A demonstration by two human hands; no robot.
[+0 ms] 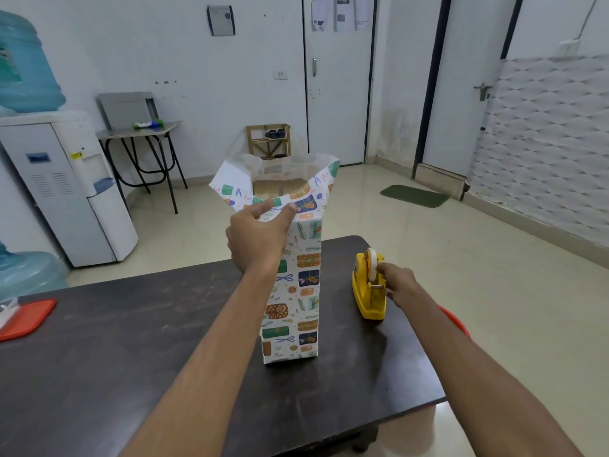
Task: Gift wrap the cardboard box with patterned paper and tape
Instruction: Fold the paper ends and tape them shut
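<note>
Box: cardboard box [280, 188] upright on the table [131, 341], sleeved in patterned paper [303, 291], top flaps flared open.
Left hand [257, 239]: thumb and fingers pinch the near flap.
Right hand [400, 283]: index fingertip on the tape dispenser [367, 291]; grip unclear.

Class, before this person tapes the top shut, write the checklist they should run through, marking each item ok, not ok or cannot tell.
1. Box stands upright on the table: ok.
2. Patterned paper covers the visible sides: ok.
3. Left hand grips the paper's top edge: ok.
4. Right hand is at the tape dispenser: ok.
5. Tape end gripped: cannot tell.
6. Top flaps folded down: not ok, they flare open.
</note>
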